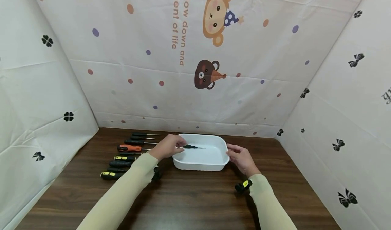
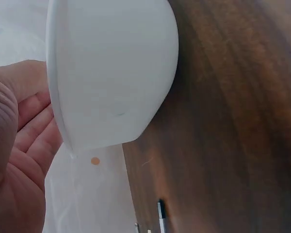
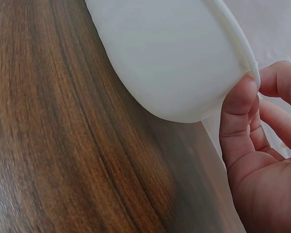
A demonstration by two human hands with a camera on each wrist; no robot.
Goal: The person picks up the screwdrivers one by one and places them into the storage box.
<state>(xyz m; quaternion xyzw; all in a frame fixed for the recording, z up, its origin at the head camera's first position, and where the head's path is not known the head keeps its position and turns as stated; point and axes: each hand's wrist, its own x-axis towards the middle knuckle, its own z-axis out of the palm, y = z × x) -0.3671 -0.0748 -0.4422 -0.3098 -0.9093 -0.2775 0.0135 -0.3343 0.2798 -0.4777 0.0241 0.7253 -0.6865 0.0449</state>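
Close to the far edge of the table (image 1: pixel 189 196), the right hand (image 1: pixel 242 158) pinches the right rim of the white tray (image 1: pixel 203 156), the left hand (image 1: pixel 169 146) bends over its left end (whether it grips the black screwdriver (image 1: pixel 191 146) inside, I can't quite tell), and patterned cloth (image 1: pixel 171 94) hangs behind.

A dark wood-grain tabletop (image 1: pixel 195 199) is bordered by white cloth on three sides. The back cloth (image 1: pixel 171 91) has coloured dots (image 1: pixel 130 8), sideways lettering (image 1: pixel 184 30) including "slow down and", and a monkey (image 1: pixel 212 16) above a brown bear (image 1: pixel 202 74), both in party hats (image 1: pixel 230 18). Black clovers (image 1: pixel 68 116) mark the left cloth (image 1: pixel 27 80); black bows (image 1: pixel 347 198), the right (image 1: pixel 323 111).
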